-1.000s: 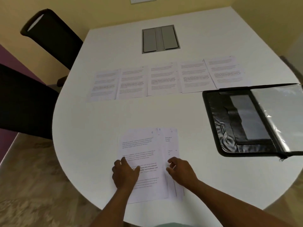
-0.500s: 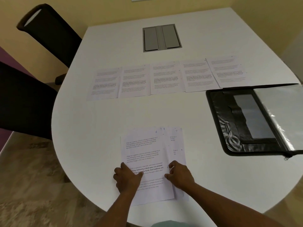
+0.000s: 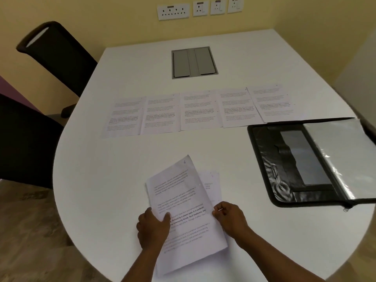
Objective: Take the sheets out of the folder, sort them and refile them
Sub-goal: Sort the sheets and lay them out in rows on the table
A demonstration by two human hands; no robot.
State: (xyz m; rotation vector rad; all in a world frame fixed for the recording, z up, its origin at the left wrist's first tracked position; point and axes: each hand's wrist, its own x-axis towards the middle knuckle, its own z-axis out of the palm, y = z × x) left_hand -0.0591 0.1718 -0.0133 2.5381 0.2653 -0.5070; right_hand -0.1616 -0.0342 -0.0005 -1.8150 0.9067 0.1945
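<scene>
Handwriting at the upper corner of the top sheet (image 3: pixel 183 204) reads "6"; among its printed lines only fragments of the bold text are legible, "by a slower pace. It is centered" and "community bonds, local traditions, and". This sheet sits skewed over more sheets (image 3: pixel 211 186) near the front edge of the white table (image 3: pixel 101 180).

Five printed pages (image 3: pixel 200 109) lie side by side in a row farther back, their print too small to read. Just right of them the black folder (image 3: pixel 284 163) lies open, its clear sleeve to the right. A grey hatch (image 3: pixel 194 62) is set into the tabletop, black chairs (image 3: pixel 59 55) stand at the left, and wall sockets (image 3: pixel 199 8) show above.

The left hand (image 3: pixel 152 228) grips the top sheet's left edge, thumb on the print. The right hand (image 3: pixel 230 218) has curled fingers pinching the right edge.
</scene>
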